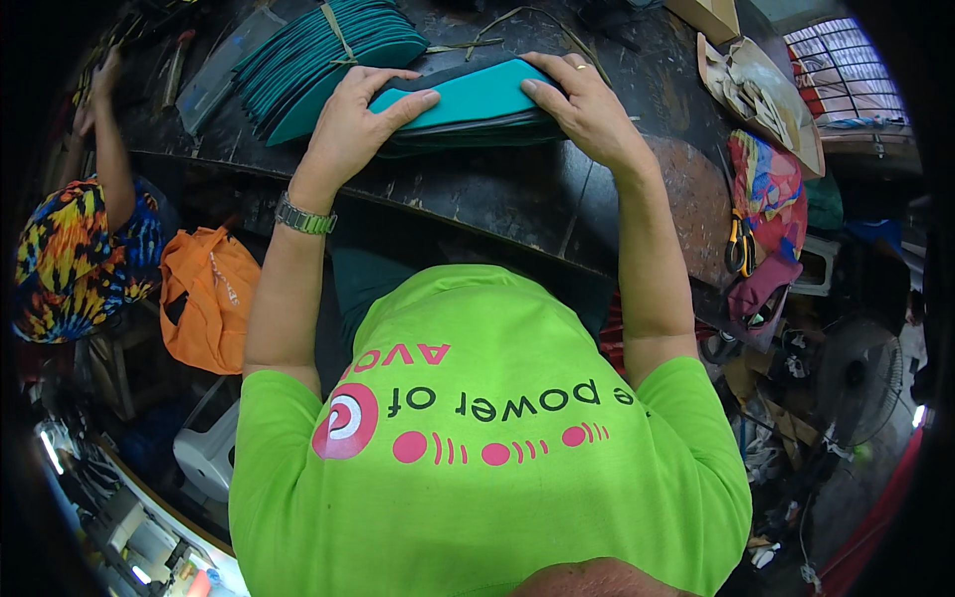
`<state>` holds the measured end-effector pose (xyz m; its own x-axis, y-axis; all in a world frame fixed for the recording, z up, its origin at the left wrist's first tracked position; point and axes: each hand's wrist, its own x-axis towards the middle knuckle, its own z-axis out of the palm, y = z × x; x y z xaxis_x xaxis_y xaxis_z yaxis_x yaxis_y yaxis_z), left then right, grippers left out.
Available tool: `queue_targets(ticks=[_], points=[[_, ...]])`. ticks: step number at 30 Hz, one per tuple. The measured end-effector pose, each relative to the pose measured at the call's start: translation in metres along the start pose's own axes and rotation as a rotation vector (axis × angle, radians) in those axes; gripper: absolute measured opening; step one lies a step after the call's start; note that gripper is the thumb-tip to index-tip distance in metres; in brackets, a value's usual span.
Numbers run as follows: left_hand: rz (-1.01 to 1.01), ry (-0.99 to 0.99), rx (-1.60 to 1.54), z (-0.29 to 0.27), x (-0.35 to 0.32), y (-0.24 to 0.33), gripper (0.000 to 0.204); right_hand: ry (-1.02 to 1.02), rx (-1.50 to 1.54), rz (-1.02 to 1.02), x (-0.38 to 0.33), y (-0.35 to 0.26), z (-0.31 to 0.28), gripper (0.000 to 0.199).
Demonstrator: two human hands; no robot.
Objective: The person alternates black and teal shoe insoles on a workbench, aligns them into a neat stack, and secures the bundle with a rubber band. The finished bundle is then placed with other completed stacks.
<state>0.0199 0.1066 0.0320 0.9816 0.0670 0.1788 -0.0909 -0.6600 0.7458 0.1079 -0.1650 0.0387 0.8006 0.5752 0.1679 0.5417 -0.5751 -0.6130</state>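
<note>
My left hand (pixel 356 127) and my right hand (pixel 589 107) grip opposite ends of a stack of flat teal-and-black pieces (pixel 473 98). Both thumbs press on the teal top piece, while the other fingers wrap around the far side, partly hidden. The stack sits at the near edge of the dark worktable (pixel 667 75). Just left of it, close to my left hand, lies a larger bundle of similar teal pieces (pixel 333 62) with rounded ends, bound by a thin strip. A loose strip (pixel 468 44) lies behind the stack.
A hammer (pixel 179 65) lies at the table's far left, near another person's arm (pixel 111 149). An orange bag (pixel 211 298) hangs below the left side. Scissors (pixel 738 244) hang at the right edge beside colourful cloth (pixel 768 184). Crumpled brown paper (pixel 751 85) lies far right.
</note>
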Motion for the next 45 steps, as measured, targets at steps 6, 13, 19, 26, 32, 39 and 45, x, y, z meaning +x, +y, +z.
queue_targets(ticks=[6, 13, 19, 26, 32, 39, 45], points=[[-0.113, -0.169, 0.033, -0.005, -0.018, -0.001, 0.077, -0.137, 0.274, 0.133, -0.014, 0.008, 0.001, 0.067], [-0.033, -0.188, -0.049, -0.005, -0.029, 0.001, 0.076, -0.268, 0.436, 0.140, -0.027, 0.012, -0.007, 0.086], [0.206, -0.071, -0.073, 0.008, -0.059, 0.002, 0.082, -0.197, 0.290, 0.043, -0.045, 0.011, 0.001, 0.116], [0.494, 0.076, -0.123, 0.021, -0.063, -0.008, 0.093, -0.010, 0.072, -0.172, -0.063, -0.004, 0.003, 0.107], [0.370, -0.116, -0.167, 0.022, -0.050, -0.006, 0.111, -0.107, -0.051, -0.086, -0.060, 0.000, 0.000, 0.113], [0.411, -0.134, 0.061, 0.025, -0.042, -0.005, 0.115, -0.022, -0.306, -0.187, -0.053, 0.001, 0.008, 0.127], [0.399, -0.235, 0.111, 0.017, -0.040, 0.001, 0.112, -0.056, -0.109, -0.182, -0.054, 0.004, 0.011, 0.130]])
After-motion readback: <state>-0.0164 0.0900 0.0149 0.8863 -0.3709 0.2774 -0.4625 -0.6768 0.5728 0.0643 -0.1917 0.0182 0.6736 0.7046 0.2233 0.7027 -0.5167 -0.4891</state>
